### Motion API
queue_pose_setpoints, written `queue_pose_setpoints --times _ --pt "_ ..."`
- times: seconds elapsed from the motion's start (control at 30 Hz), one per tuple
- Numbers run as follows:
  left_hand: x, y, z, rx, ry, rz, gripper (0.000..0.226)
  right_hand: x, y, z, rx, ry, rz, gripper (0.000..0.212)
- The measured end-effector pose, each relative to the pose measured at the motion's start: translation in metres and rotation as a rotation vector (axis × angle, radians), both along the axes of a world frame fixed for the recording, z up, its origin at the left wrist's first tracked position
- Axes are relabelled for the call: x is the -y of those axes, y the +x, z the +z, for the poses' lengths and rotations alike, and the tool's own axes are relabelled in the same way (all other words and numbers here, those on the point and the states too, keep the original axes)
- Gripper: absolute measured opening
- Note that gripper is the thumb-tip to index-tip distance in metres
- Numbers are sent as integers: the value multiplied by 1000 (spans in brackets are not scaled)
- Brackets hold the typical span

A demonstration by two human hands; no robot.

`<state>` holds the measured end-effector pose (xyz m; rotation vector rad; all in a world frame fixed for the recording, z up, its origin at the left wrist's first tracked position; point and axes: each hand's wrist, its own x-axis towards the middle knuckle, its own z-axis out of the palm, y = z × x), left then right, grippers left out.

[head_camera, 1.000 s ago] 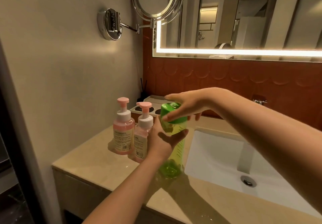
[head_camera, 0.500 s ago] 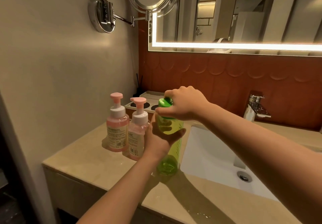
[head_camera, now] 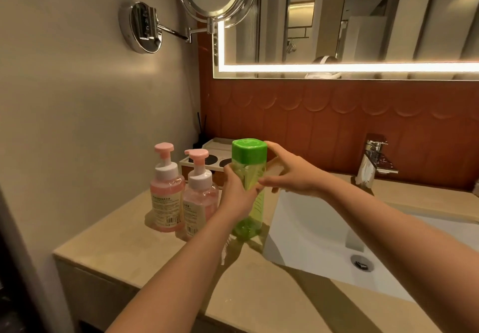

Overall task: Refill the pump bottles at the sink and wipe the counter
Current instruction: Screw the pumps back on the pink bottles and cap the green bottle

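Beige stone counter (head_camera: 129, 249) carries the work, with the white sink basin (head_camera: 311, 229) sunk into it beneath the right forearm. Green refill bottle (head_camera: 252, 177) stands upright on the counter at the basin's corner. Left hand (head_camera: 237, 198) is wrapped round its body at mid-height. Right hand (head_camera: 293, 174) is spread loose beside it, index tip against the side of the green cap (head_camera: 248, 151), clamping nothing. Cap sits on the neck. Judgement: cap removal is the step in hand, and no refilling is evident. Recommended: left hand pins the base down while the right takes the cap between thumb and two fingers and turns. The translucent wall looks thin, so a hard squeeze may spurt liquid once open. First pink pump bottle (head_camera: 167, 198) and second pink pump bottle (head_camera: 199, 200) stand just left of the left hand, close together, pumps fitted. Clearance there is tight, and a swung elbow could topple them. Wall (head_camera: 77, 125) closes that side, and an amenity tray (head_camera: 207, 161) sits beyond the hands. Open room lies rightward, over the basin, up to the faucet (head_camera: 373, 161).
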<state>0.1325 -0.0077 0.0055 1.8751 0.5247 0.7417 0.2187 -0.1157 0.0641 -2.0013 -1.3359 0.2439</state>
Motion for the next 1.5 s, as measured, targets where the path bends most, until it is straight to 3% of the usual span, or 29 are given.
queue_pose_setpoints --times 0.07,0.27,0.53,0.63,0.8,1.03,1.2,1.33,1.5 --pt "-2 7 6 -64 -4 0 77 -1 11 -14 -27 -41 -14 87" --pt "-22 26 10 -122 -6 10 64 -23 23 -56 38 -153 -73 94" --pt "-38 48 9 -149 -3 107 54 -63 36 -79 170 -115 -249 70" --pt "-38 52 7 -144 -1 157 60 -70 38 -82 208 -149 -287 63" --pt "-21 50 -3 -144 3 224 92 -65 41 -85 282 -284 -325 57" --pt "17 34 -6 -105 -3 231 83 -23 37 -70 275 -455 -302 40" --pt "44 15 -4 -178 -58 143 78 26 20 -56 215 -493 -238 34" --pt "69 -3 -7 -430 74 -21 67 75 0 -45 208 -530 -219 33" --pt "105 -26 1 -492 187 -312 40 136 -20 -39 168 -540 -203 31"
